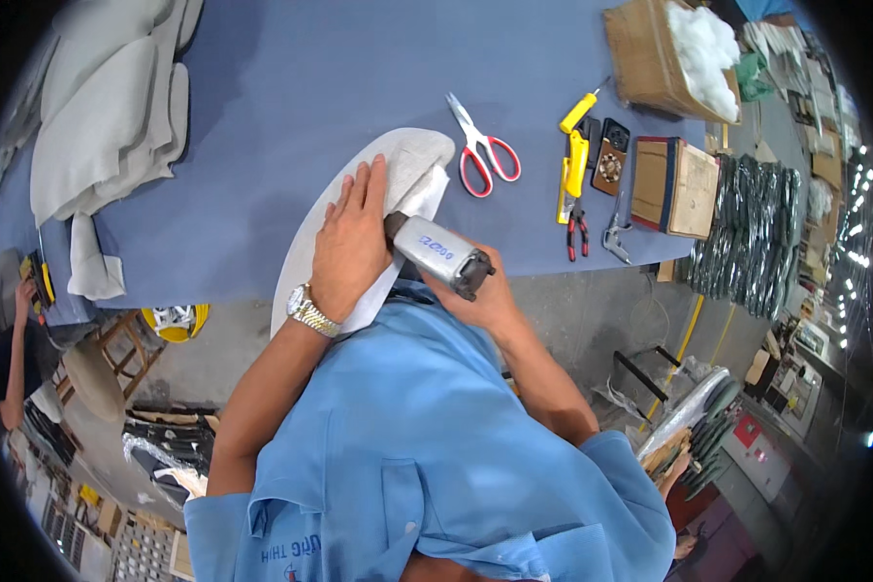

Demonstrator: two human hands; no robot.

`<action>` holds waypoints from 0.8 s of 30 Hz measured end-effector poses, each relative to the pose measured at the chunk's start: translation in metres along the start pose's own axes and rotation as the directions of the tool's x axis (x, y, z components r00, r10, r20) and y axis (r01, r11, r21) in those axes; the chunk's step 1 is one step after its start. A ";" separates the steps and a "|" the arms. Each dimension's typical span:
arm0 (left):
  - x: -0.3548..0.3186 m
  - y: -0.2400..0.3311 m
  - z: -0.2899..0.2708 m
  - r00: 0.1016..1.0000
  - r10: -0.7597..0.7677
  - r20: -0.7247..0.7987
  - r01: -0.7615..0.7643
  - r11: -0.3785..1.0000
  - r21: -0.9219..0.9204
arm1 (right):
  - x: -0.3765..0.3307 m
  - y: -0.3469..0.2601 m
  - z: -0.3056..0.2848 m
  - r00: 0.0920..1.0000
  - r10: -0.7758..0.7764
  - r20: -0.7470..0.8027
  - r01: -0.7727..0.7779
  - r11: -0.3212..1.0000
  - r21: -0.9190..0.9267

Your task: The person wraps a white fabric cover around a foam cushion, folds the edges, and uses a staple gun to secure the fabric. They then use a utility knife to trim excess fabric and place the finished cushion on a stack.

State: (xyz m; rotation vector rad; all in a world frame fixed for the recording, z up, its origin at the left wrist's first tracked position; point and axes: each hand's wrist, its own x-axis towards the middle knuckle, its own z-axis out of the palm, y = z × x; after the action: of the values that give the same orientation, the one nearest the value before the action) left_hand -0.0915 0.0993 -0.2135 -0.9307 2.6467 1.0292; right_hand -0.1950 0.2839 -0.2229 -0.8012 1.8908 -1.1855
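On the table's near edge rests a rounded, light grey fabric-covered panel (310, 225), with a fold of pale fabric (421, 194) lying over its right side. My left hand (352, 235) lies flat on it with the fingers stretched out, a metal watch on the wrist. My right hand (482, 291) is closed around a silver-grey staple gun (435, 254), whose nose meets the fabric just right of my left hand. The staple gun's body hides most of my right fingers. Scissors (477, 155) with red and white handles lie beyond, blades spread a little.
Grey fabric pieces (97, 107) are piled at the far left. To the right lie a yellow cutter (574, 160), red-handled pliers (577, 236), a grey air blow gun (617, 233), a small box (671, 184) and a carton of white stuffing (640, 53). Another person's arm (15, 359) shows at left.
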 end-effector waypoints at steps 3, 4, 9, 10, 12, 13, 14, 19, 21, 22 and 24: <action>0.008 -0.008 -0.005 0.989 0.129 0.079 -0.128 0.992 -0.020 | 0.010 -0.014 0.000 0.999 -0.049 -0.004 0.049 0.998 -0.040; 0.011 -0.019 -0.012 0.967 0.224 0.121 -0.191 0.953 -0.234 | 0.012 -0.017 -0.002 0.999 -0.054 0.001 0.054 0.997 -0.047; -0.001 -0.082 -0.020 0.936 0.241 0.259 -0.038 0.797 -0.602 | 0.007 -0.007 0.010 0.998 -0.046 -0.038 0.048 0.997 0.052; -0.009 -0.085 -0.009 0.955 0.221 0.197 -0.078 0.830 -0.552 | 0.005 0.000 0.009 0.997 -0.071 -0.036 0.072 0.996 0.044; -0.017 -0.076 -0.003 0.966 0.216 0.143 -0.149 0.914 -0.377 | 0.004 0.007 0.012 0.995 -0.069 -0.067 0.071 0.997 0.032; -0.021 -0.067 -0.002 0.976 0.174 0.130 -0.124 0.938 -0.323 | 0.000 0.006 0.013 0.996 -0.033 -0.082 0.034 0.999 0.022; -0.028 -0.061 0.001 0.987 0.121 0.110 -0.087 0.958 -0.275 | 0.002 0.000 0.009 0.997 -0.056 -0.049 0.052 0.996 -0.079; -0.037 -0.042 0.003 0.998 0.058 0.012 -0.057 0.995 -0.082 | 0.000 0.004 0.008 0.997 -0.066 -0.050 0.058 0.988 -0.140; -0.041 -0.040 0.001 0.999 0.044 0.026 -0.042 0.995 -0.092 | -0.005 0.007 0.009 0.996 -0.084 -0.039 0.075 0.980 -0.186; -0.043 -0.039 -0.001 0.999 0.038 0.034 -0.035 0.995 -0.097 | -0.008 0.005 0.008 0.997 -0.060 -0.039 0.053 0.984 -0.172; -0.042 -0.035 -0.006 0.997 0.009 0.080 -0.002 0.995 -0.095 | -0.010 0.000 0.008 0.999 -0.024 -0.043 0.018 0.990 -0.140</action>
State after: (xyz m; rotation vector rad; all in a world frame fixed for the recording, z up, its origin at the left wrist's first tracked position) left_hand -0.0367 0.0964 -0.2138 -0.8809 2.5560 1.1775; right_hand -0.1828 0.2886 -0.2225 -0.8784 2.0239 -1.1009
